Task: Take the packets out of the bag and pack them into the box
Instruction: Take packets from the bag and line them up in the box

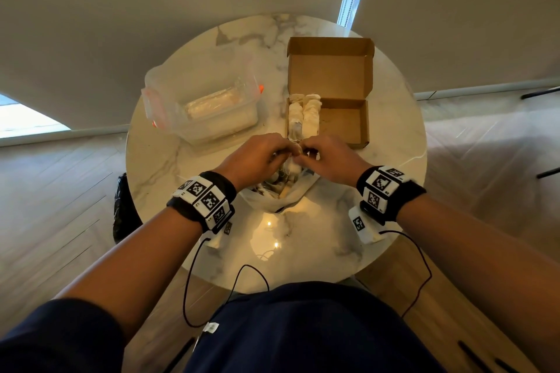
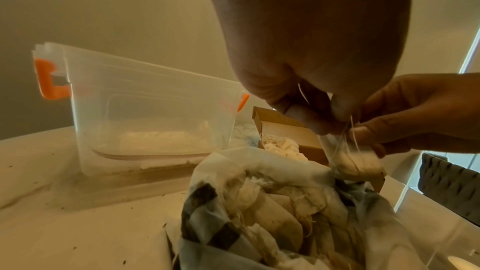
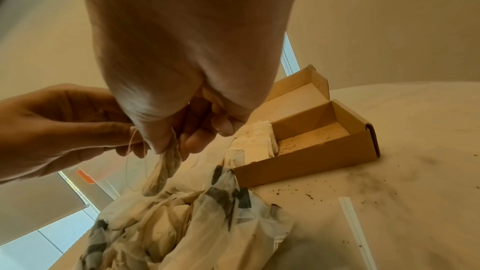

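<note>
One packet [image 3: 163,169] held over the bag [image 1: 281,194], by the box [image 1: 345,121].
Right hand [image 1: 327,157] pinches it; left hand [image 1: 257,157] pinches its string. Two rows of packets [image 1: 304,113] fill the box's left; the bag's remaining packets are too jumbled to count.

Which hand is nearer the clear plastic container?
Left. The left hand is just in front of the container; the right hand is further over, before the cardboard box.
</note>
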`<state>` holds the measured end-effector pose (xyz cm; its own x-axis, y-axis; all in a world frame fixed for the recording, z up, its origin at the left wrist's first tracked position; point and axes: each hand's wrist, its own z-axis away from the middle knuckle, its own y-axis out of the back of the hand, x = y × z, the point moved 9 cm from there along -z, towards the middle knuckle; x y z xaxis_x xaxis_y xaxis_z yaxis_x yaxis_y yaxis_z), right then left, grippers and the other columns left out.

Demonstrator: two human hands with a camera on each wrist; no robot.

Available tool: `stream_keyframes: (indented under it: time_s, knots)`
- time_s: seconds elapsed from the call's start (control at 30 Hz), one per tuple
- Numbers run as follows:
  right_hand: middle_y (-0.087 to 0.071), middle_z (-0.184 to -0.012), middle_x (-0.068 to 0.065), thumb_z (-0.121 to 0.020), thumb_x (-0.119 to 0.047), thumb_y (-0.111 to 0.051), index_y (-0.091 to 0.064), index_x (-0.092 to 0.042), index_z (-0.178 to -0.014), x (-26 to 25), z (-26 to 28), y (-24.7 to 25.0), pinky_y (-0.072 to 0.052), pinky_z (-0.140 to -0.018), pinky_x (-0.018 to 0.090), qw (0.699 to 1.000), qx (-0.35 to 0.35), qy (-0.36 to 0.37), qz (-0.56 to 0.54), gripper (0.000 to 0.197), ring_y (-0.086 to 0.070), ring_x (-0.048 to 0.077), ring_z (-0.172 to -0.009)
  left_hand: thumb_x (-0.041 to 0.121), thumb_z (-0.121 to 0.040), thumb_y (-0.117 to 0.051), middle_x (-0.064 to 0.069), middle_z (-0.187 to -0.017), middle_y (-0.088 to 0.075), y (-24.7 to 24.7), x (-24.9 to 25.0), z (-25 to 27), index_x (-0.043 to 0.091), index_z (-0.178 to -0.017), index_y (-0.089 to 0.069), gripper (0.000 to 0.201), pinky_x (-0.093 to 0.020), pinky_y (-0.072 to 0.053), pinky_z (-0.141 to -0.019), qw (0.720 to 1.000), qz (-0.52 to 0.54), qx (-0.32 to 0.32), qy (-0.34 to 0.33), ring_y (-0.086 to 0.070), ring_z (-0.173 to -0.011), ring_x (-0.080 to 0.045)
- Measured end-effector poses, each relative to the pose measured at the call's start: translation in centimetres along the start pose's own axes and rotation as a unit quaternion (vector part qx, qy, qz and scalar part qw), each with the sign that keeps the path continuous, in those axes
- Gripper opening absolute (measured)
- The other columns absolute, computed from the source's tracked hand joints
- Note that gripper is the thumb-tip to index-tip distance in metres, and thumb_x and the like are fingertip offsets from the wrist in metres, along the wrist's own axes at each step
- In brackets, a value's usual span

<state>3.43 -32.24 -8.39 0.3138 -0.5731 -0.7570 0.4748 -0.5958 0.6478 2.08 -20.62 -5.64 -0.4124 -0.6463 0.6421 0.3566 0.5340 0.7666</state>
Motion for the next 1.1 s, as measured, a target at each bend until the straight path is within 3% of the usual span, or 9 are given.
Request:
stream_keyframes:
  time_s: [0.13, 0.23, 0.37, 0.53, 0.73, 0.8, 1.0, 1.03, 1.1]
  knots:
    - [-0.067, -0.077, 0.000, -0.093, -0.027, -0.068, -0.074, -0.017, -0.102, 0.4, 0.4, -0.1, -0.046, -0.064, 0.026, 0.999, -0.010, -0.024, -0.025, 0.015, -0.059, 0.014, -0.069, 0.025, -0.095, -0.063, 0.000, -0.111, -0.052, 0.0, 0.3, -0.2, 0.026, -0.114, -0.072, 0.022, -0.024, -0.049, -0.078, 0.999, -0.040, 0.019, -0.028, -0.053, -0.094, -0.011]
    - [-0.069, -0.081, 0.001, -0.093, -0.029, -0.069, -0.074, -0.018, -0.104, 0.8, 0.6, -0.2, -0.044, -0.064, 0.023, 0.998, -0.017, -0.035, -0.043, 0.016, -0.060, 0.015, -0.072, 0.028, -0.095, -0.061, -0.001, -0.119, -0.052, 0.0, 0.5, -0.3, 0.027, -0.114, -0.072, 0.022, -0.024, -0.049, -0.084, 0.999, -0.028, 0.017, -0.038, -0.054, -0.103, -0.013]
    - [-0.069, -0.081, -0.001, -0.091, -0.034, -0.070, -0.074, -0.022, -0.101, 1.5, 0.7, -0.1, -0.045, -0.065, 0.024, 0.997, -0.021, -0.052, -0.061, 0.016, -0.060, 0.011, -0.072, 0.024, -0.096, -0.063, 0.004, -0.106, -0.062, -0.2, 0.3, -0.9, 0.023, -0.118, -0.065, 0.022, -0.031, -0.053, -0.082, 1.000, 0.006, 0.009, -0.013, -0.059, -0.094, -0.008]
    - [-0.068, -0.082, -0.005, -0.092, -0.035, -0.068, -0.071, -0.030, -0.102, 1.9, 0.8, 0.2, -0.046, -0.066, 0.028, 0.996, -0.022, -0.050, -0.071, 0.011, -0.059, 0.012, -0.074, 0.019, -0.092, -0.070, 0.011, -0.098, -0.067, 0.1, 0.2, -1.5, 0.018, -0.119, -0.060, 0.029, -0.020, -0.054, -0.083, 0.996, 0.088, 0.022, 0.026, -0.064, -0.091, 0.001]
    - [-0.068, -0.080, 0.002, -0.097, -0.036, -0.062, -0.071, -0.015, -0.101, 2.8, 0.1, 2.9, -0.048, -0.066, 0.035, 0.997, 0.032, -0.046, -0.049, 0.023, -0.059, 0.017, -0.071, 0.026, -0.098, -0.061, 0.006, -0.105, -0.067, 0.5, 0.1, -3.1, 0.018, -0.116, -0.061, 0.020, -0.023, -0.055, -0.082, 0.997, 0.056, 0.052, 0.028, -0.063, -0.093, -0.004]
    - [-0.068, -0.081, 0.001, -0.097, -0.037, -0.062, -0.071, -0.016, -0.099, 3.4, -0.4, 4.4, -0.048, -0.065, 0.033, 0.997, 0.064, -0.043, -0.028, 0.023, -0.060, 0.016, -0.072, 0.023, -0.099, -0.059, 0.006, -0.106, -0.065, 0.7, -0.5, -3.8, 0.018, -0.117, -0.062, 0.019, -0.020, -0.054, -0.082, 0.996, 0.048, 0.066, 0.046, -0.062, -0.092, -0.004]
    - [-0.069, -0.095, -0.007, -0.096, -0.036, -0.063, -0.070, -0.019, -0.108, 6.0, -2.5, 7.6, -0.045, -0.075, 0.009, 0.990, 0.127, -0.068, 0.001, 0.022, -0.061, 0.004, -0.083, 0.021, -0.097, -0.060, 0.011, -0.102, -0.057, -1.2, -3.6, -5.4, 0.018, -0.113, -0.065, 0.016, -0.007, -0.041, -0.068, 0.993, 0.000, 0.033, 0.110, -0.056, -0.087, -0.005]
    - [-0.070, -0.095, -0.007, -0.096, -0.036, -0.063, -0.070, -0.020, -0.109, 6.4, -2.8, 7.6, -0.044, -0.076, 0.009, 0.989, 0.127, -0.072, 0.009, 0.022, -0.061, 0.005, -0.084, 0.021, -0.097, -0.060, 0.011, -0.100, -0.057, -1.7, -4.0, -5.7, 0.019, -0.110, -0.066, 0.015, -0.007, -0.039, -0.068, 0.993, -0.007, 0.026, 0.111, -0.056, -0.086, -0.006]
    - [-0.071, -0.095, -0.003, -0.097, -0.033, -0.062, -0.071, -0.018, -0.107, 7.1, -3.4, 7.0, -0.049, -0.078, 0.019, 0.991, 0.112, -0.075, 0.023, 0.020, -0.062, 0.010, -0.085, 0.019, -0.095, -0.060, 0.007, -0.099, -0.059, -2.6, -4.8, -6.1, 0.019, -0.106, -0.067, 0.013, -0.010, -0.039, -0.069, 0.993, -0.016, 0.012, 0.113, -0.057, -0.086, -0.009]
